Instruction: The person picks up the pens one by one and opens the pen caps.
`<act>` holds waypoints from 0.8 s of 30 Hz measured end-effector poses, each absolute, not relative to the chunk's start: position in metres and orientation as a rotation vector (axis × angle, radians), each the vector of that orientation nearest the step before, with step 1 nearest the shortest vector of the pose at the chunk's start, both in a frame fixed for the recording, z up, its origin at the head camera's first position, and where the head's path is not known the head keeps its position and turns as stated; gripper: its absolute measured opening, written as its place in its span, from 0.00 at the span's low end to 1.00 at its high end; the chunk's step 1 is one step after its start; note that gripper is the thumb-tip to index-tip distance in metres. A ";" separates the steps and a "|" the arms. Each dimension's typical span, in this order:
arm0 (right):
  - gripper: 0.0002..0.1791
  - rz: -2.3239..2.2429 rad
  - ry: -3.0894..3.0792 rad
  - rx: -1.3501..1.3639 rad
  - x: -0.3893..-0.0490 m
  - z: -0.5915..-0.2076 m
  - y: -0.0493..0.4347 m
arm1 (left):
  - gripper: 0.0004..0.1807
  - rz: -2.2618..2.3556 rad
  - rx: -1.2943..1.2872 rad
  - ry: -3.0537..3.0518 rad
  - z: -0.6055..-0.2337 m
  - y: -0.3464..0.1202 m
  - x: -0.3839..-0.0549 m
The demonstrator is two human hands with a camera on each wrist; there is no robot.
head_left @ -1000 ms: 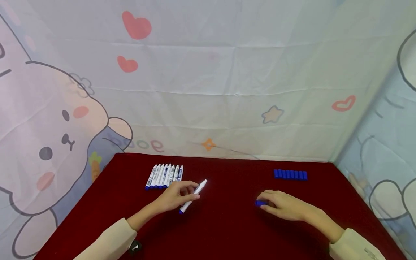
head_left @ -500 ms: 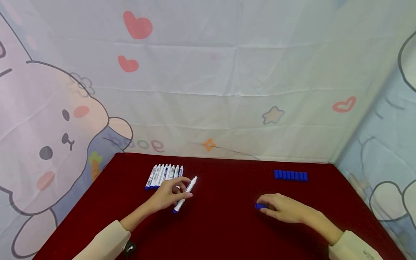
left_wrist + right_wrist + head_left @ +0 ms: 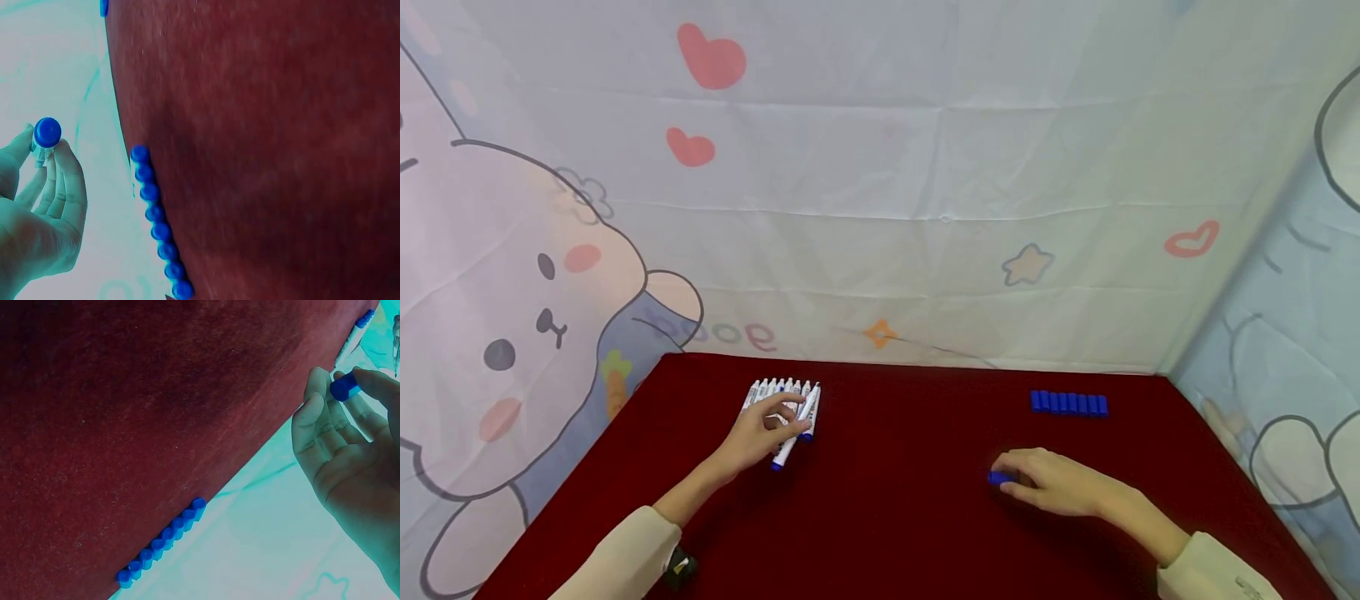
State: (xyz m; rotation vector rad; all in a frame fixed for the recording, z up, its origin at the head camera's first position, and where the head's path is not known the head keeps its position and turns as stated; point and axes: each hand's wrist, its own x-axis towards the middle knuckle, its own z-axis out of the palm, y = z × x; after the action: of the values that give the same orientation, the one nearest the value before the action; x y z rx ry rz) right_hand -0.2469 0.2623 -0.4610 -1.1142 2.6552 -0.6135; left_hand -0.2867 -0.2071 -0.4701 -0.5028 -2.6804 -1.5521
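Note:
My left hand point(image 3: 751, 439) pinches a white marker point(image 3: 786, 453) between thumb and fingers. The marker slants, its blue end low and toward me, and overlaps the right part of a row of white markers point(image 3: 814, 410). In the left wrist view the held marker's blue end point(image 3: 47, 132) faces the camera, apart from the row's blue ends point(image 3: 156, 214). Over the right half of the cloth, my right hand point(image 3: 1051, 483) pinches a blue marker cap point(image 3: 998, 477) by thumb and fingertips. The right wrist view shows that cap point(image 3: 345, 387) lying sideways in the grip.
Several blue caps point(image 3: 1069, 404) stand in a tight row at the back right, beyond my right hand. A dark red cloth point(image 3: 910, 517) covers the table. Behind it hangs a pale printed curtain point(image 3: 880, 167), with another along the right side.
My left hand has carried the marker left and slightly away from me, to the row of markers. The right hand stays almost in place with its cap.

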 end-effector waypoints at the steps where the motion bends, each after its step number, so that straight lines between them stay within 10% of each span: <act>1: 0.15 -0.614 2.654 -1.114 -0.247 -0.461 0.262 | 0.24 -1.544 -0.489 -2.670 -0.470 -0.210 -0.288; 24: 0.13 -0.653 2.634 -1.123 -0.244 -0.471 0.264 | 0.23 -1.095 -0.192 -2.620 -0.488 -0.298 -0.341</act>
State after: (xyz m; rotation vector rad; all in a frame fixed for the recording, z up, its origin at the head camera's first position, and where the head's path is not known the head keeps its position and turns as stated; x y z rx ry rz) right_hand -0.2444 0.2641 -0.4714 -1.1234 2.6339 -0.6535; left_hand -0.3413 -0.2980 -0.4878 -0.1918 -2.6195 -1.0953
